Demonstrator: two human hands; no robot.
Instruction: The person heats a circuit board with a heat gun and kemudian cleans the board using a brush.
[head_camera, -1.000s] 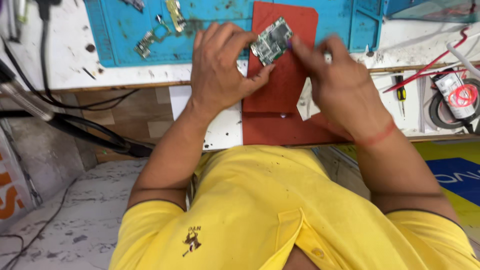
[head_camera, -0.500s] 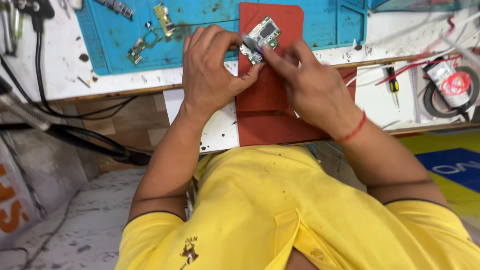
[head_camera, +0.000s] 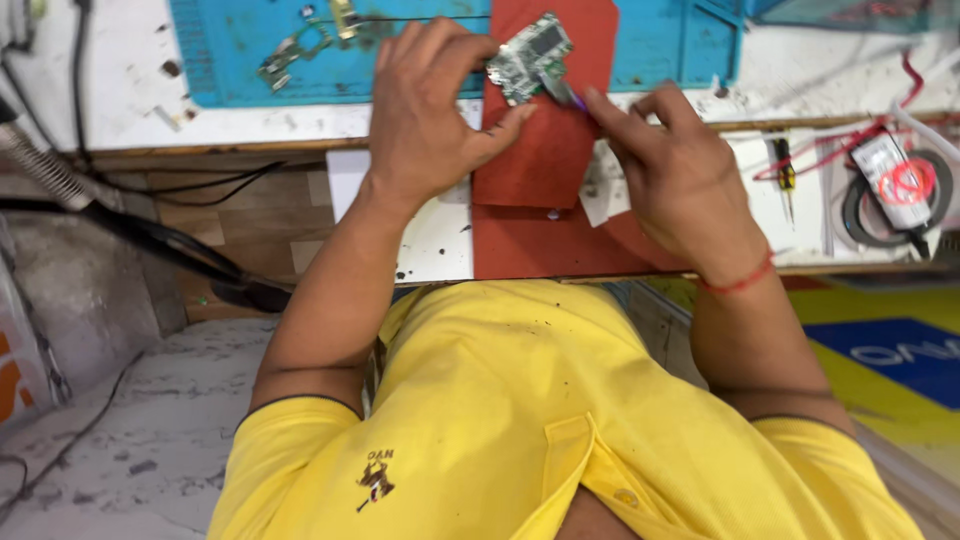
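- At the far left, black cables (head_camera: 150, 225) are seen hanging over the bench edge, well apart from the work.
- Loose metal parts (head_camera: 290, 55) are laid on the blue mat (head_camera: 230, 40), left of the hands; they could be swept off if a forearm were dragged across them.
- The left hand (head_camera: 430, 110) is closed in a pinch on the left edge of a small circuit board (head_camera: 530, 58), which is held tilted and raised above the red pad (head_camera: 545, 150).
- The board is gripped by its edge only, so it could be twisted out of the fingertips if it were pushed from the other side; a fall onto the pad, or past the bench edge, could be caused that way.
- A thin tool (head_camera: 560, 92) with a purplish tip is pressed to the board's lower right corner; parts on the board could be scratched or lifted if the tip were allowed to slip.
- The right hand (head_camera: 680, 170) is closed around that tool, which is held between thumb and fingertips; most of the tool is hidden, so its kind cannot be told.
- Further right, a small screwdriver (head_camera: 783, 170) and a roll of tape (head_camera: 890, 195) with red wire are left on the bench, near the right wrist; they could be knocked if the elbow were swung out.
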